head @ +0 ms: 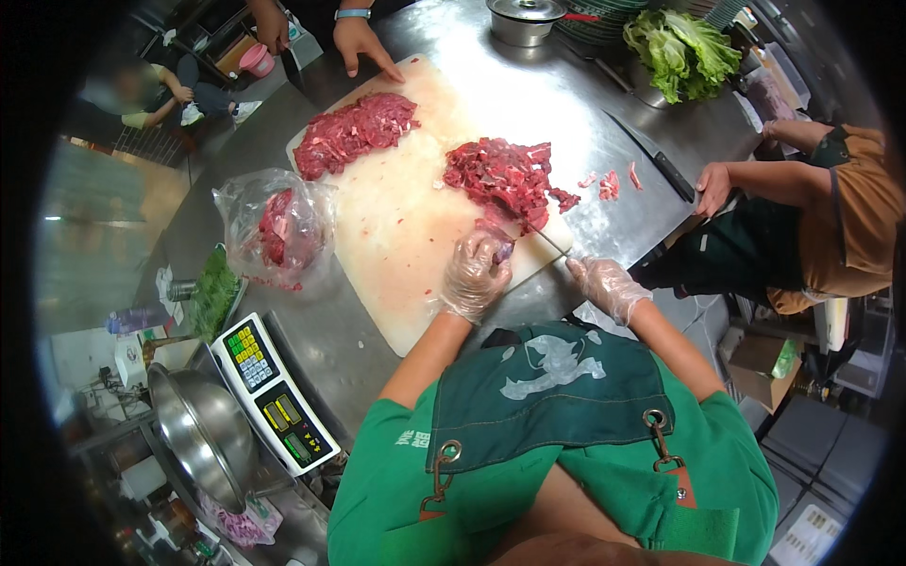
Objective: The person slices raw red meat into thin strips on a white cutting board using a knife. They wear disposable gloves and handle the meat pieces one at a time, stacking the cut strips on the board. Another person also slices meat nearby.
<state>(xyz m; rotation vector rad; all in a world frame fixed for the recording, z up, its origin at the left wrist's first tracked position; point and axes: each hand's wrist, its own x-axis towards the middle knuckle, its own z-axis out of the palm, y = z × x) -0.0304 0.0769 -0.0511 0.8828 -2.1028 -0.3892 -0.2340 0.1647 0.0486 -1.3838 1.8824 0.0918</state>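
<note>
My left hand (476, 274), in a clear plastic glove, grips the near end of a piece of raw red meat (490, 228) on the white cutting board (386, 265). My right hand (606, 285), also gloved, holds a knife (551, 238) by its handle, which the fingers cover. The blade's tip reaches in beside the held piece, and its exact contact is hard to see. Just beyond lies a heap of cut raw meat (501, 173). A larger mound of meat (357, 133) rests at the board's far left. Left of the board sits a clear plastic bag (235, 225) with meat inside.
A digital scale (276, 396) and a steel bowl (205, 439) are at near left. Across the table a person's hand (364, 46) touches the board. Another person's hand (713, 187) is by a black-handled knife (664, 166) at right. Lettuce (679, 56) and a lidded pot (524, 27) stand beyond.
</note>
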